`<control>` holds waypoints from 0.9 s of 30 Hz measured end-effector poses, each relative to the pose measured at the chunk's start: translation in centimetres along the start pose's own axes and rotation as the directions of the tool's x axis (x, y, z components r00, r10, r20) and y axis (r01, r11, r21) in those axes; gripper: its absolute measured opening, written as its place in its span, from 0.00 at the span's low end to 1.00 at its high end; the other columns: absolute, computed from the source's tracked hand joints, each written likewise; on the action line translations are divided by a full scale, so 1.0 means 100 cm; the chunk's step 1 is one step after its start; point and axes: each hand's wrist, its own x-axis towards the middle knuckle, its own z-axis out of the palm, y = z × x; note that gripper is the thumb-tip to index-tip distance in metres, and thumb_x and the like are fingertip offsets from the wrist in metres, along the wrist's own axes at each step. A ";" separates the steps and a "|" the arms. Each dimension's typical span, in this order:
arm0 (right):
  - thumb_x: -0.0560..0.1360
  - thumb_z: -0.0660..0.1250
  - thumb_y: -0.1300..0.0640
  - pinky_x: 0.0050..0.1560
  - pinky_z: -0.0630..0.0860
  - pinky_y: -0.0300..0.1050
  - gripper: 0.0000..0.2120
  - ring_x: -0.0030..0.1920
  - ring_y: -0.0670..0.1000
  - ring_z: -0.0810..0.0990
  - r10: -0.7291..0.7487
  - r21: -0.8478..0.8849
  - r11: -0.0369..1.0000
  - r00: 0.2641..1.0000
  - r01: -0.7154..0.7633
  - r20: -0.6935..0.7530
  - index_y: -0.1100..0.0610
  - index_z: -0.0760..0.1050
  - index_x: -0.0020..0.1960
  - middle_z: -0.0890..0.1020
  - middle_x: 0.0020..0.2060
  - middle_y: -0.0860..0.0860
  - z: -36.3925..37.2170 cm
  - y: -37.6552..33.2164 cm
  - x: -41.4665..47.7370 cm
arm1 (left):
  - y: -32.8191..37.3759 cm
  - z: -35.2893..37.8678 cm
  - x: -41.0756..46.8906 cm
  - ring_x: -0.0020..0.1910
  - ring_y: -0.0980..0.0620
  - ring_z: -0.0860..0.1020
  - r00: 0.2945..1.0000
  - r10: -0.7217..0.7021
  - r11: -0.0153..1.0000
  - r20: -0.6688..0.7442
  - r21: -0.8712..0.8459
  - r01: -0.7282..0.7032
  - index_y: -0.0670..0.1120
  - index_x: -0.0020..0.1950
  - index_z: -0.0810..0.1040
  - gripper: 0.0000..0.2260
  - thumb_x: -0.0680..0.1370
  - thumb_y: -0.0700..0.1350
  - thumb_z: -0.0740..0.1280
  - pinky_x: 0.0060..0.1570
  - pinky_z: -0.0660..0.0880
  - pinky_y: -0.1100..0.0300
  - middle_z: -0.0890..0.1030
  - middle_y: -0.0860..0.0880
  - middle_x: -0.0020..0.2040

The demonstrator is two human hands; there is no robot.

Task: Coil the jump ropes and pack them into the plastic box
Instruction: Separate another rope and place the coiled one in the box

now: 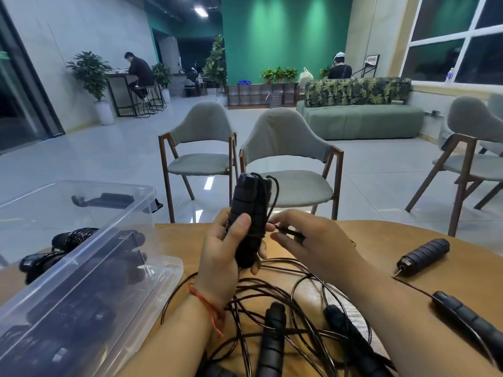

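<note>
At the near edge of the tabletop (386,235), loose jump ropes (272,336) lie tangled with their black handles. Above them the left hand (220,254) has its fingers wrapped round an upright handle bundle (249,213), while the right hand (313,240) pinches that bundle's cord end. To the left, the clear plastic box (81,248) holds coiled ropes. Grey chairs (285,159) stand beyond.

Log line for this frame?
left hand grips black foam-handled rope bundle | right hand pinches thin black cord | clear plastic box holds coiled ropes
</note>
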 end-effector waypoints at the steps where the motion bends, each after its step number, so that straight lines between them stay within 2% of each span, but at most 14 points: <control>1: 0.84 0.70 0.48 0.45 0.80 0.40 0.09 0.46 0.42 0.82 -0.024 -0.028 0.999 0.999 0.023 -0.027 0.46 0.80 0.64 0.85 0.51 0.41 0.001 0.001 0.001 | 0.000 0.000 0.001 0.38 0.41 0.78 1.000 -0.031 0.999 -0.005 -0.041 0.030 0.42 0.69 0.73 0.26 0.80 0.59 0.68 0.30 0.73 0.55 0.83 0.34 0.55; 4: 0.86 0.67 0.48 0.41 0.73 0.35 0.08 0.41 0.40 0.78 -0.031 -0.071 0.997 0.999 0.028 -0.042 0.49 0.82 0.60 0.84 0.46 0.40 -0.002 0.001 0.002 | 0.001 -0.001 0.004 0.35 0.45 0.77 0.992 -0.126 0.985 -0.029 -0.121 0.122 0.43 0.69 0.74 0.26 0.80 0.60 0.66 0.28 0.71 0.57 0.83 0.33 0.55; 6: 0.86 0.65 0.47 0.41 0.71 0.37 0.09 0.41 0.41 0.78 0.034 -0.069 0.997 0.999 -0.034 -0.003 0.48 0.82 0.59 0.83 0.44 0.38 -0.005 -0.001 0.004 | 0.000 -0.001 0.006 0.34 0.46 0.76 0.985 -0.164 0.980 -0.053 -0.121 0.157 0.42 0.69 0.75 0.26 0.79 0.60 0.66 0.27 0.70 0.58 0.83 0.33 0.54; 10: 0.85 0.64 0.44 0.41 0.72 0.40 0.10 0.42 0.42 0.80 0.149 -0.013 0.989 0.984 -0.148 0.095 0.46 0.83 0.56 0.82 0.39 0.40 -0.008 -0.004 0.006 | -0.003 -0.003 0.009 0.35 0.44 0.78 0.975 -0.204 0.979 -0.091 0.010 0.206 0.42 0.65 0.78 0.26 0.78 0.62 0.67 0.28 0.72 0.57 0.84 0.34 0.53; 12: 0.85 0.65 0.43 0.39 0.68 0.39 0.10 0.39 0.42 0.78 0.191 0.004 0.981 0.971 -0.194 0.140 0.44 0.83 0.53 0.79 0.35 0.40 -0.008 -0.005 0.006 | -0.004 -0.003 0.010 0.36 0.43 0.79 0.967 -0.228 0.968 -0.118 0.076 0.237 0.42 0.63 0.80 0.27 0.79 0.64 0.68 0.28 0.73 0.56 0.86 0.36 0.51; 14: 0.85 0.64 0.41 0.38 0.66 0.39 0.11 0.37 0.43 0.77 0.237 0.024 0.969 0.952 -0.246 0.195 0.42 0.81 0.48 0.78 0.32 0.42 -0.006 -0.006 0.005 | -0.005 -0.001 0.009 0.36 0.44 0.81 0.963 -0.213 0.964 -0.166 0.126 0.235 0.42 0.62 0.80 0.27 0.80 0.65 0.68 0.28 0.74 0.56 0.85 0.38 0.48; 16: 0.85 0.63 0.38 0.39 0.69 0.42 0.15 0.37 0.45 0.77 0.265 0.065 0.956 0.935 -0.288 0.236 0.42 0.81 0.44 0.79 0.32 0.45 -0.005 -0.008 0.004 | -0.006 0.002 0.008 0.36 0.45 0.82 0.963 -0.162 0.970 -0.214 0.143 0.195 0.42 0.63 0.79 0.26 0.80 0.65 0.67 0.28 0.76 0.55 0.84 0.39 0.49; 18: 0.84 0.63 0.37 0.40 0.73 0.47 0.18 0.37 0.47 0.78 0.277 0.095 0.945 0.921 -0.312 0.273 0.44 0.81 0.41 0.80 0.34 0.48 -0.007 -0.012 0.006 | -0.006 0.003 0.009 0.37 0.46 0.83 0.957 -0.088 0.978 -0.275 0.160 0.135 0.44 0.63 0.77 0.24 0.82 0.63 0.65 0.29 0.77 0.54 0.86 0.43 0.50; 20: 0.83 0.64 0.36 0.39 0.73 0.47 0.20 0.34 0.47 0.76 0.289 0.096 0.940 0.912 -0.328 0.293 0.47 0.81 0.41 0.80 0.33 0.50 -0.014 -0.011 0.007 | -0.004 -0.001 0.012 0.37 0.46 0.83 0.930 -0.031 0.984 -0.367 0.152 0.093 0.45 0.63 0.76 0.20 0.83 0.60 0.64 0.29 0.78 0.53 0.86 0.44 0.50; 23: 0.83 0.64 0.37 0.37 0.71 0.45 0.19 0.31 0.43 0.74 0.319 0.093 0.930 0.906 -0.356 0.279 0.47 0.80 0.41 0.79 0.31 0.46 -0.028 -0.004 0.006 | -0.001 -0.014 0.018 0.36 0.46 0.82 0.868 -0.037 0.990 -0.496 0.103 0.101 0.43 0.62 0.76 0.21 0.84 0.60 0.65 0.27 0.77 0.54 0.85 0.42 0.48; 27: 0.84 0.62 0.37 0.38 0.71 0.46 0.19 0.33 0.42 0.75 0.333 0.087 0.929 0.917 -0.359 0.219 0.45 0.79 0.40 0.79 0.31 0.41 -0.033 -0.002 0.006 | -0.003 -0.019 0.021 0.35 0.44 0.81 0.857 -0.091 0.988 -0.507 0.065 0.143 0.43 0.61 0.76 0.21 0.84 0.60 0.66 0.28 0.75 0.54 0.84 0.39 0.49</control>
